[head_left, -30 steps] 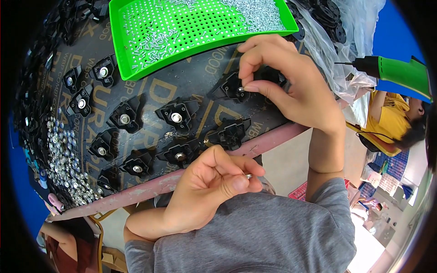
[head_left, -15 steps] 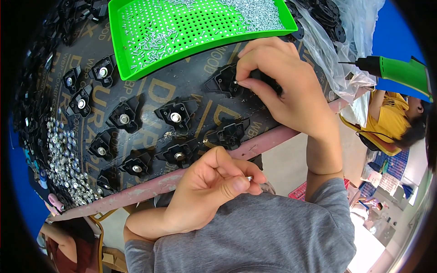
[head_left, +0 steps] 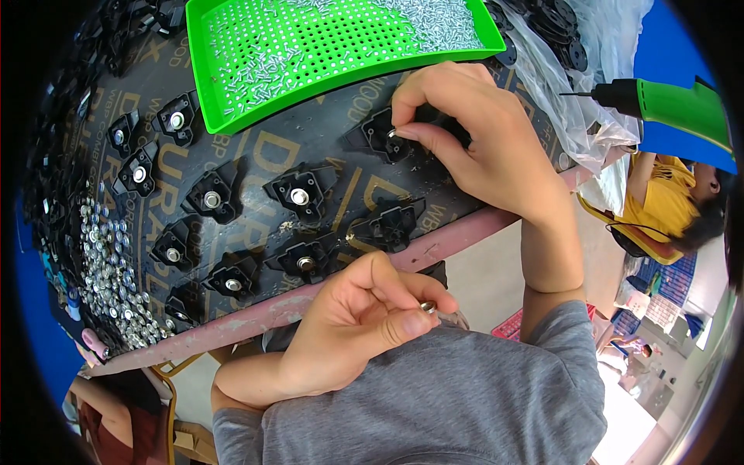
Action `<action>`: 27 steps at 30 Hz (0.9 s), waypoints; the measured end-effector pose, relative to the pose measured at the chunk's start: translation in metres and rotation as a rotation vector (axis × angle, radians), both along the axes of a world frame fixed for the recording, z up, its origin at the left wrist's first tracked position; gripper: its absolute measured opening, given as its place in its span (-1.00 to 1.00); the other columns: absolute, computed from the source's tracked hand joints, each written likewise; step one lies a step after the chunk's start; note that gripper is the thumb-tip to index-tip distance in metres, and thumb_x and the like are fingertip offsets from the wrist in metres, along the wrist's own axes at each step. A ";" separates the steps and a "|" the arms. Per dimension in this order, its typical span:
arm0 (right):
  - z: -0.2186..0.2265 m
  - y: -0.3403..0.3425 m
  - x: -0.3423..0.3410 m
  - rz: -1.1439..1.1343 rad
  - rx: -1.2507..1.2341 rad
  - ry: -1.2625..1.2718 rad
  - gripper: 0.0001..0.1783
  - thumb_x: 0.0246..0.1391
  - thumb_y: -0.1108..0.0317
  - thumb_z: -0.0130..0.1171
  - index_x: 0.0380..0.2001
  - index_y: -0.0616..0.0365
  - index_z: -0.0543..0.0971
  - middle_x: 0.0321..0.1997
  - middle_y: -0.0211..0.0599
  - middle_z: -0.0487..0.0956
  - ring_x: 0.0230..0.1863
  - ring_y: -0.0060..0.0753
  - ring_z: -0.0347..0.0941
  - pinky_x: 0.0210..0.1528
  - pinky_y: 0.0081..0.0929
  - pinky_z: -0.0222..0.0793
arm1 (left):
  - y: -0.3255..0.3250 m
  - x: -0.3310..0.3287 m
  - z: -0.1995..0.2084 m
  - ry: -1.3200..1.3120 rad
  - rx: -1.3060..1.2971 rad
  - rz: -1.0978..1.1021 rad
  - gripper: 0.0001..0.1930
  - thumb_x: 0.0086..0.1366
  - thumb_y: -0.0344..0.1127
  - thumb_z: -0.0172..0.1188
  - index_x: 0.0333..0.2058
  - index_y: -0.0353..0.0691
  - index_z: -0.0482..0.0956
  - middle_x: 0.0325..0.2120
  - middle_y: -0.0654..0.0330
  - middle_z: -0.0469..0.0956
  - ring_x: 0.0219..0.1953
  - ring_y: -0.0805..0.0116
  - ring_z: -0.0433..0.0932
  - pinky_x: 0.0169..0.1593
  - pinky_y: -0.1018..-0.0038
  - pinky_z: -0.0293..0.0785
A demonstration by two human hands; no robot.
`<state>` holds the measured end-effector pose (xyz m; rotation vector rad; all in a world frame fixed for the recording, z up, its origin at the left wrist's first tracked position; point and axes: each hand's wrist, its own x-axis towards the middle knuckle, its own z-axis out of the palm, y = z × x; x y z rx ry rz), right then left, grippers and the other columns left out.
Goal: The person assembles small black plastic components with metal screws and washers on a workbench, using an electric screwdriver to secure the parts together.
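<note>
My right hand (head_left: 492, 147) pinches a small silver metal piece (head_left: 393, 134) between thumb and forefinger. The piece is at the middle of a black plastic part (head_left: 378, 141) at the far right of the table; whether it touches the part I cannot tell. Close to my body, my left hand (head_left: 353, 329) is closed around another small round silver metal piece (head_left: 428, 308), held at the fingertips. Several more black parts lie to the left, such as one (head_left: 299, 195) with a round silver piece in its centre. The black part (head_left: 390, 226) nearest the table edge shows no silver piece.
A green perforated tray (head_left: 203, 101) of small screws stands at the back. Round silver pieces (head_left: 112, 279) are heaped at the left. A green electric screwdriver (head_left: 674, 105) hangs at the right beside clear plastic bags (head_left: 570, 116). A person in yellow (head_left: 663, 194) sits beyond.
My right hand has shifted slightly left, bringing its silver piece over the black part's middle. In my left fingers the silver piece has turned and shows more. The screwdriver has swung a little left.
</note>
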<state>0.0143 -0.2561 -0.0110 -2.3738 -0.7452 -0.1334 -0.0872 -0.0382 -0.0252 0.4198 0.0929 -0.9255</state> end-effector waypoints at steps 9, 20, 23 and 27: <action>0.002 0.000 -0.002 -0.032 -0.027 -0.095 -0.78 -0.11 0.56 0.35 -0.35 0.08 0.58 -0.30 -0.37 0.60 -0.16 -0.27 0.54 -0.01 -0.37 0.33 | 0.000 0.000 0.004 0.056 -0.032 0.001 -0.89 0.38 -0.56 0.12 -0.22 -0.22 0.39 -0.01 -0.16 0.54 0.03 0.35 0.55 0.14 0.45 0.45; 0.021 0.023 -0.083 0.068 0.148 -0.265 -0.73 -0.21 0.20 0.44 -0.44 0.12 0.70 -0.38 -0.36 0.66 -0.25 -0.27 0.52 -0.21 -0.39 0.31 | 0.002 -0.004 0.003 0.244 -0.155 0.092 -0.91 0.40 -0.49 0.14 -0.25 -0.14 0.43 0.05 0.06 0.53 0.09 0.38 0.49 0.20 0.34 0.38; 0.014 0.026 -0.096 -0.027 0.159 -0.391 -0.73 -0.25 0.31 0.28 -0.36 0.08 0.70 -0.28 -0.41 0.65 -0.19 -0.34 0.56 -0.20 -0.46 0.18 | 0.000 -0.008 0.005 0.198 -0.090 0.051 -0.87 0.40 -0.36 0.17 -0.16 -0.07 0.40 -0.06 0.33 0.49 0.09 0.50 0.42 0.21 0.45 0.30; 0.020 0.023 -0.111 -0.047 0.049 -0.403 -0.72 -0.23 0.30 0.29 -0.35 0.09 0.72 -0.24 -0.42 0.69 -0.19 -0.41 0.58 -0.21 -0.49 0.15 | 0.001 -0.015 0.003 0.178 -0.044 0.026 -0.89 0.40 -0.36 0.16 -0.18 -0.06 0.41 -0.09 0.34 0.49 0.04 0.51 0.44 0.16 0.46 0.33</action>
